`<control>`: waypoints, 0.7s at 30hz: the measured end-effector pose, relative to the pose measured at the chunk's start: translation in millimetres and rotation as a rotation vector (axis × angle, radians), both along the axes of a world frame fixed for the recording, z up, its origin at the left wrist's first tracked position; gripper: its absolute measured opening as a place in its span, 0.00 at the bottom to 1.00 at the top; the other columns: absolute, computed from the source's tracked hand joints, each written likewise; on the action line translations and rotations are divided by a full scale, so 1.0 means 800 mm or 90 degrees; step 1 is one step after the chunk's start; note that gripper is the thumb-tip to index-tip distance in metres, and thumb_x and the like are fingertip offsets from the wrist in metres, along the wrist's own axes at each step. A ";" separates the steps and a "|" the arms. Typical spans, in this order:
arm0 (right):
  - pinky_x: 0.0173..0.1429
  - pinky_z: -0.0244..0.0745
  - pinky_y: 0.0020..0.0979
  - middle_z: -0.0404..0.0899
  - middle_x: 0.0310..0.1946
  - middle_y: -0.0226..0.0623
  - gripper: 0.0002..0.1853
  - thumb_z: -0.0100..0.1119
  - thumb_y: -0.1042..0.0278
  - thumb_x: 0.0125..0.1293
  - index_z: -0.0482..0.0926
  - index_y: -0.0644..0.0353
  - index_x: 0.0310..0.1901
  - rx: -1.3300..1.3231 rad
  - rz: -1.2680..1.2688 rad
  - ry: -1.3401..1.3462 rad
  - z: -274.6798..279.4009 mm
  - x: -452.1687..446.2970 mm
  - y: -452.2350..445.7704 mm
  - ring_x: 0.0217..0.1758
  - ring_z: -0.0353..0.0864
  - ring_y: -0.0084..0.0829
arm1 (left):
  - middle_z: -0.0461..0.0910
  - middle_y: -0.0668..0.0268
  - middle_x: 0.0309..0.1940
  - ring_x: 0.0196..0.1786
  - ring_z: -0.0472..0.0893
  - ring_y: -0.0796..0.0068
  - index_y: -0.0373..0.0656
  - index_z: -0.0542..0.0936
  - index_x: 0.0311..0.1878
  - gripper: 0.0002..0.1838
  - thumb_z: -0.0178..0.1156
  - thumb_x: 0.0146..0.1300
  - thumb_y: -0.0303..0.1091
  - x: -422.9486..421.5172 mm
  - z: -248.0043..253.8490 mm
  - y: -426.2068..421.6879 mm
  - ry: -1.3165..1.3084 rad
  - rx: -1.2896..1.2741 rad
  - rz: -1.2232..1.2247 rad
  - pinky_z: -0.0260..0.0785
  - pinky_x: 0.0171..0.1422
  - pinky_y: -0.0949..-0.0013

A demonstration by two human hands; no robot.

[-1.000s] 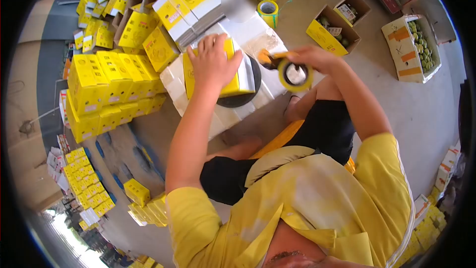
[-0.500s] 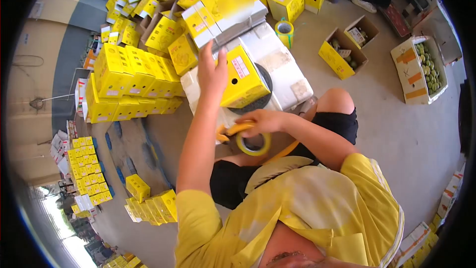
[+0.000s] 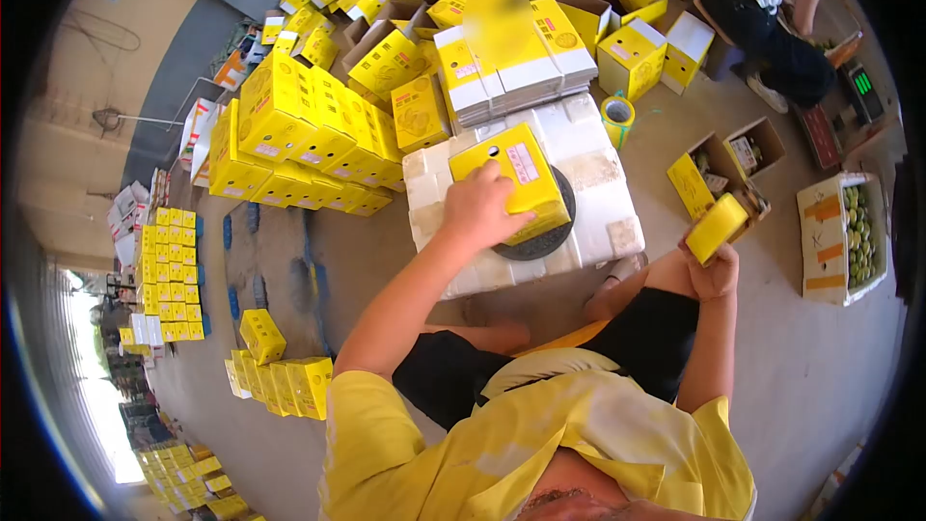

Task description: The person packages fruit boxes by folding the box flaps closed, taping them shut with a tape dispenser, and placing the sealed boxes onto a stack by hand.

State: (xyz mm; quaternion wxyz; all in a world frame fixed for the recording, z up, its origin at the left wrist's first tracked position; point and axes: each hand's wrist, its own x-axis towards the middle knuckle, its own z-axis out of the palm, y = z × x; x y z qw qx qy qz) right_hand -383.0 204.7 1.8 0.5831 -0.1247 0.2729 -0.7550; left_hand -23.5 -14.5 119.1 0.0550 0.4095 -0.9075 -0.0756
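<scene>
A closed yellow carton with a white and pink label sits on a dark round disc on top of a white foam block. My left hand grips the carton's near left side, fingers by its round hole and thumb along the lower edge. Off to the right, above my knee, my right hand is closed around a tape dispenser with a wide yellow tape roll, seen nearly edge-on. The dispenser's handle is mostly hidden by my fingers.
Flattened cartons are stacked behind the carton, near a spare tape roll. Filled yellow cartons stand left. Open boxes and a white crate of green fruit are right. Another person crouches at the upper right.
My left hand has come down from the carton's far side onto its near left side. My right hand has swung right, away from the carton, with the tape dispenser. The view has shifted.
</scene>
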 end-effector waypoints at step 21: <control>0.56 0.76 0.33 0.83 0.46 0.34 0.18 0.64 0.66 0.64 0.81 0.64 0.53 0.457 -0.314 0.127 -0.242 -0.151 -0.018 0.48 0.83 0.31 | 0.69 0.56 0.73 0.72 0.70 0.49 0.51 0.67 0.75 0.39 0.57 0.68 0.63 0.173 -0.277 -0.367 1.142 0.422 0.639 0.67 0.73 0.50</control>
